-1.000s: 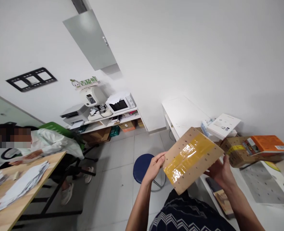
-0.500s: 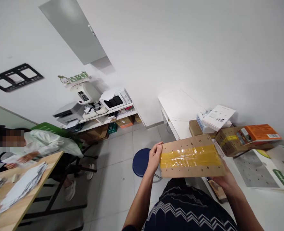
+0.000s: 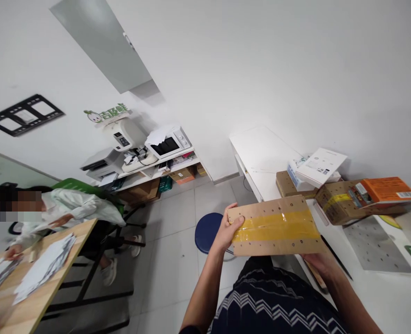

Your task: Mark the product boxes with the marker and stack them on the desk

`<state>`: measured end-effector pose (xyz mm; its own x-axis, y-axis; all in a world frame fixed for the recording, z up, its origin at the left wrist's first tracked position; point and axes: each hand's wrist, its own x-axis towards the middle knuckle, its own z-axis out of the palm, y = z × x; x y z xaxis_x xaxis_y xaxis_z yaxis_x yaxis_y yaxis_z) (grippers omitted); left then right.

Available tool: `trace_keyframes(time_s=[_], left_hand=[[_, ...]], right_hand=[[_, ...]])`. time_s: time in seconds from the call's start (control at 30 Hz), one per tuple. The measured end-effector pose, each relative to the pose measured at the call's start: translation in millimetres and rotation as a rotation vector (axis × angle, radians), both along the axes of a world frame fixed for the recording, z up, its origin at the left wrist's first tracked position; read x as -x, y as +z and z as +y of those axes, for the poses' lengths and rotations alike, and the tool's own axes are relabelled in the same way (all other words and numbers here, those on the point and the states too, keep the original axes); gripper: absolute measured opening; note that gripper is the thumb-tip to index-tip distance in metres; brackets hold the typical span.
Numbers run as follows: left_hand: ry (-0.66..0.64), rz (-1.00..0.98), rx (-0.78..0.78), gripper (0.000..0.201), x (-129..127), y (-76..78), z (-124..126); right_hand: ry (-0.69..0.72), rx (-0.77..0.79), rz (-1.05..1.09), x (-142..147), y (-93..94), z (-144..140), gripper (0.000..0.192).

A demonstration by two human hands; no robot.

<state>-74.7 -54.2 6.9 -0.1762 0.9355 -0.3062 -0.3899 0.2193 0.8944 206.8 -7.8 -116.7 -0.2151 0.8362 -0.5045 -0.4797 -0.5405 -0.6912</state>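
Box (image 3: 261,213) banded with yellow tape (image 3: 275,226), contents hidden, is gripped between left hand (image 3: 227,231) and right hand (image 3: 321,263).

Right hand (image 3: 322,263) half-hidden behind carton (image 3: 275,228)

The person wears a dark navy top (image 3: 278,311) crossed by pale zigzag bands of thin lines, with fainter wavy lines between. A dark sleeve edge (image 3: 190,330) shows near the left elbow. The left hand (image 3: 228,229), right hand (image 3: 319,262) and forearms (image 3: 205,287) are bare. Black cloth (image 3: 259,265) shows beyond the top.
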Motion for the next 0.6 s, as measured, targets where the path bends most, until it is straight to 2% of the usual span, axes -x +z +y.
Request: trace_keyframes(time_s=[0.13,0.33,0.6], left_hand=[[-0.019,0.058,-0.015,0.074,3,-1.0,-1],[-0.073,0.136,-0.008,0.064,4,0.2,1],[-0.097,0.194,-0.025,0.058,4,-21.2,4]], right_hand=[[-0.038,-0.107,-0.094,3,-0.9,-3,0.040],[-0.027,-0.154,-0.129,5,-2.3,-7,0.035],[-0.087,-0.132,-0.160,6,-6.6,-5,0.030]])
